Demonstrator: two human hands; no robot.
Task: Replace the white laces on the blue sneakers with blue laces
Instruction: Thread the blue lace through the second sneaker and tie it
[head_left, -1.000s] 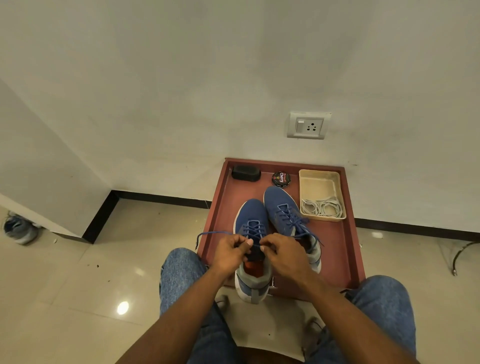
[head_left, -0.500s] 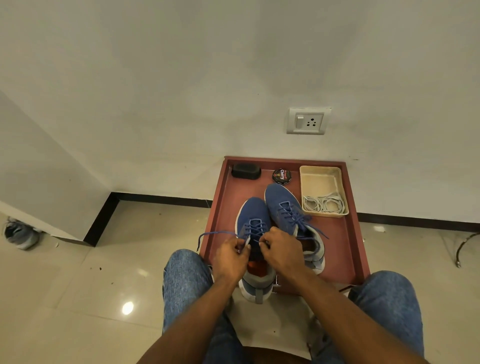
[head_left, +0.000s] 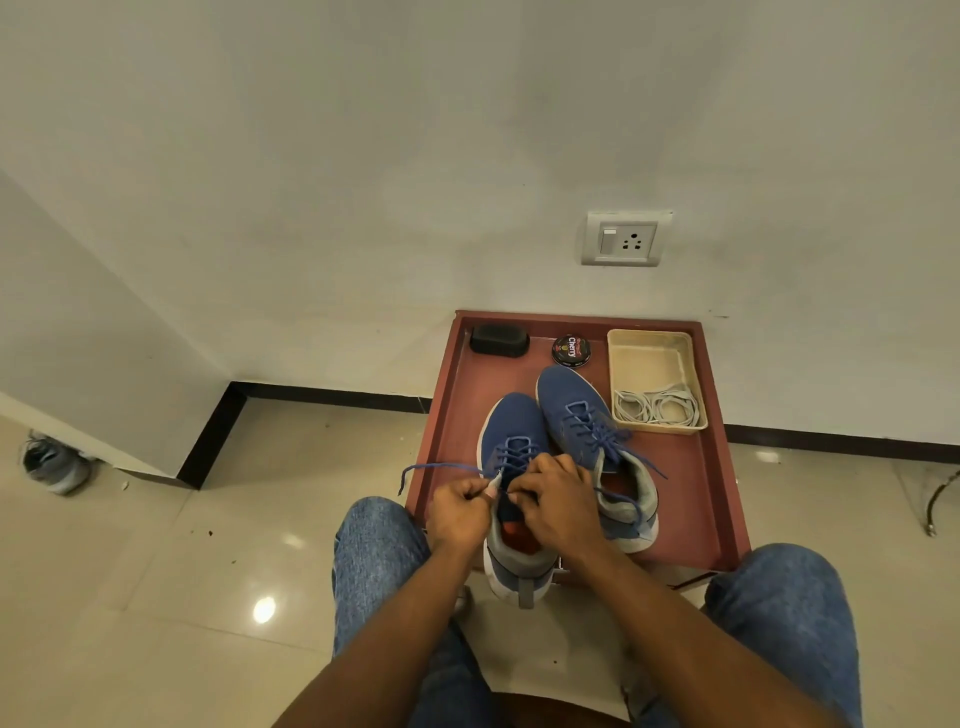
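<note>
Two blue sneakers stand on a red-brown tray. The left sneaker carries a blue lace whose free end trails off to the left over the tray's edge. My left hand pinches the left edge of the shoe's opening near the top eyelets. My right hand pinches the lace at the opposite side of the tongue. The right sneaker is laced in blue, its ends hanging loose. White laces lie coiled in a beige tub.
A black brush and a round polish tin sit at the tray's far edge against the wall. A wall socket is above. A grey shoe lies on the floor at left. My knees in jeans flank the tray.
Both hands have drawn slightly closer together on the left sneaker's upper eyelets. The lace's free end at left has sagged a little; the view has shifted slightly.
</note>
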